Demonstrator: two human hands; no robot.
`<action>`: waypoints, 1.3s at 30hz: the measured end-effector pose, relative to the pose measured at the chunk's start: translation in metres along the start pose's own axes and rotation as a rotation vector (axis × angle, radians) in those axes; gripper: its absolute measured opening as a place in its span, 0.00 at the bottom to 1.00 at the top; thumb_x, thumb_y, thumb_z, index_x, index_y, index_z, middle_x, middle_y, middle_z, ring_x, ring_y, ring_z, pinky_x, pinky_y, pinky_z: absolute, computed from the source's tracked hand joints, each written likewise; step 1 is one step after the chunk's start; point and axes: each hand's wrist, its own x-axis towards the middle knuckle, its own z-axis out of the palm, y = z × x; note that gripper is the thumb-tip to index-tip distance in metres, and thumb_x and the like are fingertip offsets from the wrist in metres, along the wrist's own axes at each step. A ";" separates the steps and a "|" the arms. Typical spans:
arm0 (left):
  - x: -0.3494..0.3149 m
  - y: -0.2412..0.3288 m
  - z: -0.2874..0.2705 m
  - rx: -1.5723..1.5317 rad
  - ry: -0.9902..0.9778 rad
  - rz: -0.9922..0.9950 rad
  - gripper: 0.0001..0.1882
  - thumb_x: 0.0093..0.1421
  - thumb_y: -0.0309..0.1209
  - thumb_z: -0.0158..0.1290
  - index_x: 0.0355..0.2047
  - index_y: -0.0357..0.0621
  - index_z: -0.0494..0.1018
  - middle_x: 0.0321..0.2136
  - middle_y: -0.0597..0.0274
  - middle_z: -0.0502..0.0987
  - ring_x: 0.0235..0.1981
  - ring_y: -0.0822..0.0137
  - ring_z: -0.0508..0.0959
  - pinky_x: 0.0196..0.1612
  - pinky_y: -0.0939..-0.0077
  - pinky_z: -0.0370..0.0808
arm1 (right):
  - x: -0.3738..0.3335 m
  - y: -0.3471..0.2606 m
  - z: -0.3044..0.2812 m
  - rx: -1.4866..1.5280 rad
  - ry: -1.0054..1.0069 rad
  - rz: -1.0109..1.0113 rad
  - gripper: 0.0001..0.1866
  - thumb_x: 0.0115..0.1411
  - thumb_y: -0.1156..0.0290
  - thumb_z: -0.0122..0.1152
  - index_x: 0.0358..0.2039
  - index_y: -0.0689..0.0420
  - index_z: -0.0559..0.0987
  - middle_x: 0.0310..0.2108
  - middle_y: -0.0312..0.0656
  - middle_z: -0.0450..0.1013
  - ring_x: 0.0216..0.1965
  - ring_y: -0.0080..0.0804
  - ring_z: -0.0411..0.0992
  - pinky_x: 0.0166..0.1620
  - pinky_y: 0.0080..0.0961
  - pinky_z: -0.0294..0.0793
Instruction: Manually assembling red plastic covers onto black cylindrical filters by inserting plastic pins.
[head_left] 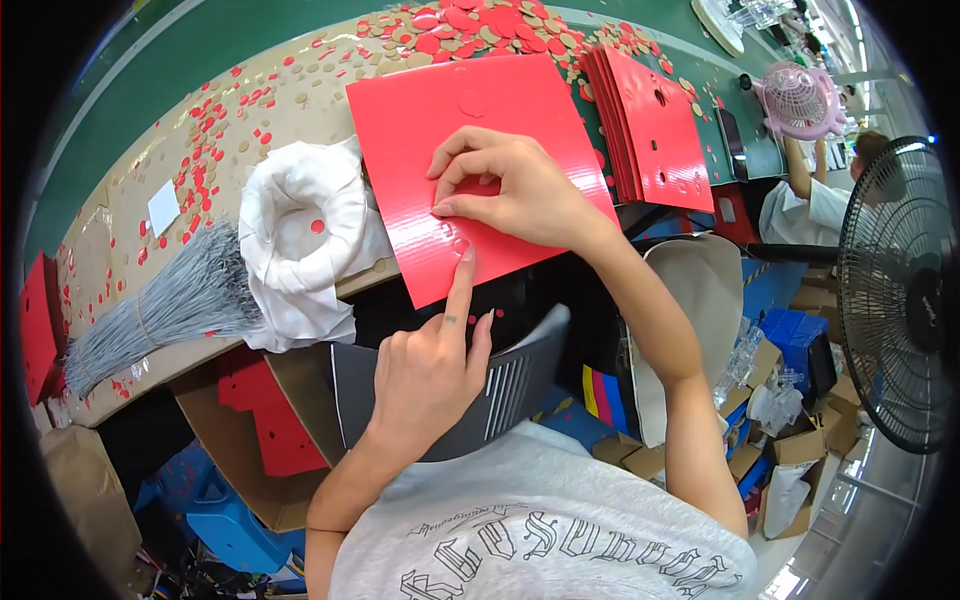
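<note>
A glossy red cardboard sheet (410,150) lies at a slant over the table's near edge. A round cut outline shows near its far edge, and small cut marks near its close edge. My left hand (425,370) reaches up from below, its index finger stretched out and touching the sheet beside a small cutout. Its thumb stands apart and the other fingers curl. Above the middle of the sheet, my right hand (515,190) bends its fingers with thumb and fingertip pinched together at the surface. Anything between those tips is too small to make out.
Red and brown discs (490,30) litter the table. More red sheets (650,130) stand stacked at right. Left are a white bag (270,230) with a rolled rim and a bundle of grey wires (165,305). A dark grey bin (500,390) sits below; a black fan (900,290) stands right.
</note>
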 end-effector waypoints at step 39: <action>0.006 -0.004 0.004 0.163 0.083 0.056 0.31 0.57 0.25 0.55 0.62 0.32 0.66 0.09 0.58 0.69 0.07 0.59 0.72 0.14 0.65 0.70 | 0.022 0.062 -0.025 -0.829 0.371 -0.102 0.17 0.64 0.62 0.59 0.53 0.46 0.80 0.55 0.42 0.69 0.54 0.40 0.69 0.53 0.40 0.71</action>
